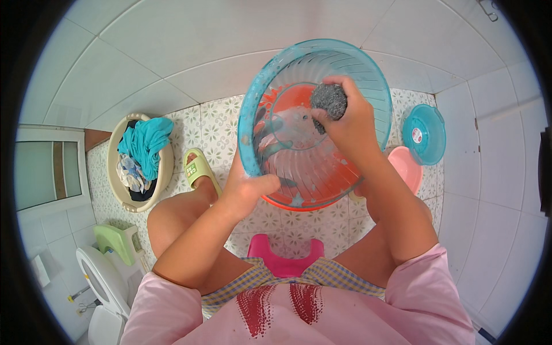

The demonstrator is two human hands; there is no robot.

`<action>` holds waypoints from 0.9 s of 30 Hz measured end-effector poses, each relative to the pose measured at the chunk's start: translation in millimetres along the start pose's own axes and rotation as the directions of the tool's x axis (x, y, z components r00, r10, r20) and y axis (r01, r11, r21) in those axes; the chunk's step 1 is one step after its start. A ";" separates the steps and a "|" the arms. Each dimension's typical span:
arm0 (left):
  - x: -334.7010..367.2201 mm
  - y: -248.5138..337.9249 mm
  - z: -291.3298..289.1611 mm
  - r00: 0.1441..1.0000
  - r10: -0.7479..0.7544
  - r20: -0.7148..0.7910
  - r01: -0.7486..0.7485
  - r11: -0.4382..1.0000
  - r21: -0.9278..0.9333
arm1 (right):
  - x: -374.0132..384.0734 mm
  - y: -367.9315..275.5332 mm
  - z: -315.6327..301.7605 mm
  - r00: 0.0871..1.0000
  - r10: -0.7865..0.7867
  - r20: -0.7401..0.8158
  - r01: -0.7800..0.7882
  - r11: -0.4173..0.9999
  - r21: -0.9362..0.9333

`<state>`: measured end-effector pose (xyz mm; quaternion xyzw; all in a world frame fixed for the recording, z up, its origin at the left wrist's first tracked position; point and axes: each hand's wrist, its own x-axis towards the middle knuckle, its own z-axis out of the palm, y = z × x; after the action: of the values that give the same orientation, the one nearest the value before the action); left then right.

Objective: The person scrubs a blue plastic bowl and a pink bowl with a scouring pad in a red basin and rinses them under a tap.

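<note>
A large see-through blue plastic basin [371,75] is tilted up in front of me, with white suds on its rim and inner wall. My left hand [246,187] grips its near left rim, the thumb lying over the edge. Inside the basin my right hand [353,118] has its fingers and thumb wrapped round a grey steel wool scrubber [329,99], held close to the inner wall. An orange-red basin [299,208] sits beneath the blue one and shows through its clear bottom.
To the left stands a cream laundry basket [112,178] of clothes [146,141]. A small blue basin [438,138] and a pink basin [408,168] lie at right. A pink stool [282,264] is between my legs. A green stool [115,238] and toilet [95,270] stand lower left. Tiled walls surround the floor.
</note>
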<state>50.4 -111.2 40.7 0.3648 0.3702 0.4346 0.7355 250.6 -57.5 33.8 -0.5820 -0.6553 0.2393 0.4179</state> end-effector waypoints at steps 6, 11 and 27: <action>-2.0 1.6 2.3 1.000 0.022 0.015 -0.022 1.000 0.017 | -0.5 -3.1 8.9 0.985 0.037 -0.166 -0.033 0.999 0.023; -1.1 -1.3 -2.3 0.998 0.044 0.036 -0.047 0.996 0.080 | -0.8 -0.9 10.5 0.989 -0.048 -0.141 0.036 0.996 -0.086; -2.5 9.4 4.2 0.998 -0.057 -0.002 0.057 0.998 -0.019 | -3.2 0.3 11.6 1.000 0.026 -0.002 -0.026 0.996 -0.083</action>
<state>49.7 -111.0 51.2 0.3464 0.3772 0.4175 0.7506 241.1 -58.5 26.5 -0.6072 -0.6570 0.2172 0.3905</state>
